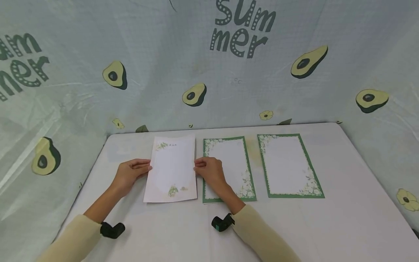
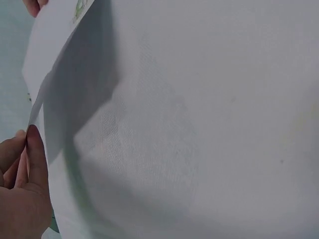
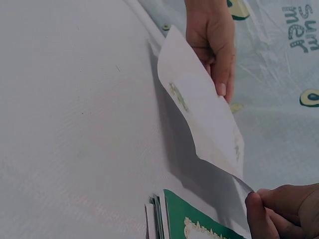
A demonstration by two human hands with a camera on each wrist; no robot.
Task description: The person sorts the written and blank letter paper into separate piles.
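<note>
Between both hands a sheet of paper (image 1: 171, 167) with pale pink edges and small green leaf prints is held above the table. My left hand (image 1: 129, 176) pinches its left edge between thumb and fingers. On the opposite edge, my right hand (image 1: 212, 173) pinches it the same way. In the left wrist view the sheet's underside (image 2: 84, 74) shows, casting a shadow on the cloth. The right wrist view has the sheet (image 3: 199, 109) bowed, its near end lifted. Below my right hand lies a stack of green-bordered sheets (image 1: 229, 174), partly covered by that hand and forearm.
A single green-bordered sheet (image 1: 289, 165) with white flowers lies to the right of the stack. White cloth covers the table (image 1: 347, 218). Behind it and at the sides hangs a curtain (image 1: 157, 65) printed with avocados and lettering. Each wrist wears a black camera (image 1: 112, 230).
</note>
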